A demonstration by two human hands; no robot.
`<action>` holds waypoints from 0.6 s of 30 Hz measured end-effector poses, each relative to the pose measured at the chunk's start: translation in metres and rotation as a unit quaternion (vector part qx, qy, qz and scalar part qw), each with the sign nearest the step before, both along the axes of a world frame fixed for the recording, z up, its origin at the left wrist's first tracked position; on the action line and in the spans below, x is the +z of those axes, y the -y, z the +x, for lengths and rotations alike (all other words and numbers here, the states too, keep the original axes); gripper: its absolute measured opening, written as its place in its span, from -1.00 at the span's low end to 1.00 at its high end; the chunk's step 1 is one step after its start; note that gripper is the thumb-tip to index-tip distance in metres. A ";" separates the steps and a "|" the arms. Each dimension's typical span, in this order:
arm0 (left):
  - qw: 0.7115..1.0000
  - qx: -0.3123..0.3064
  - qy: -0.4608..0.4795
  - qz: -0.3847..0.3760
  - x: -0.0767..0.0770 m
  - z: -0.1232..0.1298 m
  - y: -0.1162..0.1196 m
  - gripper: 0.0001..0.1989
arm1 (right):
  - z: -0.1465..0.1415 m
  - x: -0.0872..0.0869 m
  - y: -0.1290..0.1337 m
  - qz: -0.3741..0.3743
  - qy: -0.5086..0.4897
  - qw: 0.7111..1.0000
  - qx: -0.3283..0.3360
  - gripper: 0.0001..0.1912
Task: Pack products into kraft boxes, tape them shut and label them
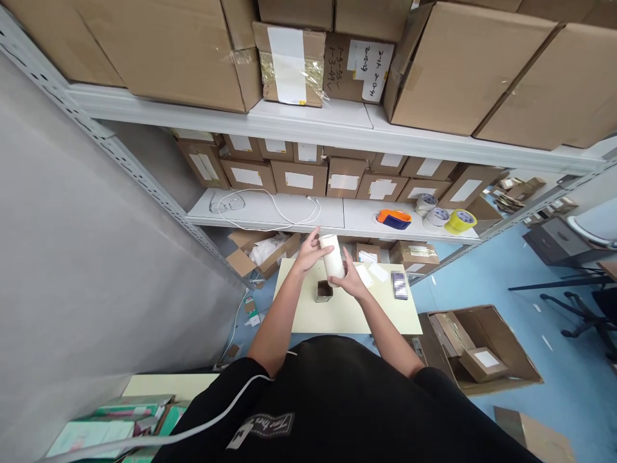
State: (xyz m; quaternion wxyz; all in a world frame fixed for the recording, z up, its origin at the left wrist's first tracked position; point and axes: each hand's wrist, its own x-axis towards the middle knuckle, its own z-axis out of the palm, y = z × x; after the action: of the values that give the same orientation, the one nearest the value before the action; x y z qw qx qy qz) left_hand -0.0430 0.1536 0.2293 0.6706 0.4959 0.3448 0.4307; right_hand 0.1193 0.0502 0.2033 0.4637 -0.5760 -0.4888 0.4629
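A white cylinder (pixel 332 258), its contents hidden, is held tilted between my two hands above the pale yellow table (pixel 308 320). My left hand (pixel 309 251) grips it near its upper end, with the thumb across its front. Lower down on the other side, my right hand (pixel 351 279) is closed around its base. Just below and left of the cylinder, a small open box (pixel 323 291) with a dark inside stands on the table. White paper slips (pixel 379 272) and a dark, blurred-looking packet (pixel 399 285) lie to the right of my right hand.
Ahead, a grey shelf rack (pixel 308 215) carries labelled cardboard boxes (pixel 299 179), a white cable (pixel 274 204), an orange and blue item (pixel 394 218) and tape rolls (pixel 461 221). An open carton (pixel 263 249) sits beyond the table. At right, a large carton (pixel 511 334) holds smaller boxes.
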 end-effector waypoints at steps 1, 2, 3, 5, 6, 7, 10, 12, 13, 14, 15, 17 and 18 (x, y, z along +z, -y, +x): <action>1.000 -0.010 0.008 -0.001 -0.002 0.000 0.000 0.17 | 0.000 -0.002 0.000 -0.001 -0.017 1.000 0.008 0.32; 1.000 -0.015 0.012 -0.001 -0.004 0.000 0.000 0.14 | 0.000 -0.003 0.000 -0.001 -0.024 1.000 0.005 0.31; 1.000 -0.012 0.009 0.002 -0.005 0.001 0.000 0.12 | -0.001 -0.005 0.000 0.000 -0.018 1.000 -0.007 0.30; 1.000 0.020 -0.020 0.012 -0.008 0.003 0.001 0.07 | -0.003 -0.010 0.000 0.001 0.025 0.999 -0.046 0.32; 0.998 0.039 -0.039 0.018 -0.010 0.004 0.001 0.05 | -0.004 -0.013 0.000 -0.001 0.048 0.997 -0.059 0.33; 0.997 0.052 -0.058 0.024 -0.011 0.005 0.001 0.04 | -0.004 -0.016 0.000 -0.003 0.062 0.996 -0.063 0.33; 0.994 0.050 -0.093 0.039 -0.019 0.004 0.001 -0.02 | 0.001 -0.035 0.000 -0.011 0.040 0.999 -0.034 0.31; 0.991 0.043 -0.118 0.053 -0.027 0.000 0.000 -0.06 | 0.010 -0.054 0.001 -0.033 0.014 0.999 -0.019 0.24; 0.988 0.046 -0.138 0.059 -0.033 -0.001 0.000 -0.09 | 0.015 -0.065 0.002 -0.055 0.008 0.998 -0.020 0.19; 0.983 0.051 -0.162 0.064 -0.038 -0.003 0.000 -0.12 | 0.021 -0.077 0.004 -0.084 0.007 0.996 -0.022 0.15; 0.979 0.056 -0.187 0.067 -0.044 -0.004 0.001 -0.15 | 0.025 -0.090 0.007 -0.115 0.009 0.993 -0.027 0.13; 0.968 0.063 -0.231 0.073 -0.057 -0.005 0.003 -0.23 | 0.031 -0.117 0.012 -0.170 0.021 0.985 -0.031 0.14; 0.964 0.064 -0.248 0.075 -0.064 -0.005 0.005 -0.26 | 0.031 -0.130 0.015 -0.188 0.026 0.981 -0.031 0.15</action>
State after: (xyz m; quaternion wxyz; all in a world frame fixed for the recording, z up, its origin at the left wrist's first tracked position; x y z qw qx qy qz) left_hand -0.0476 0.1487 0.1654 0.4963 0.6130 0.4980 0.3604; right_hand 0.1503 0.0351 0.0737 0.3481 -0.6797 -0.3867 0.5170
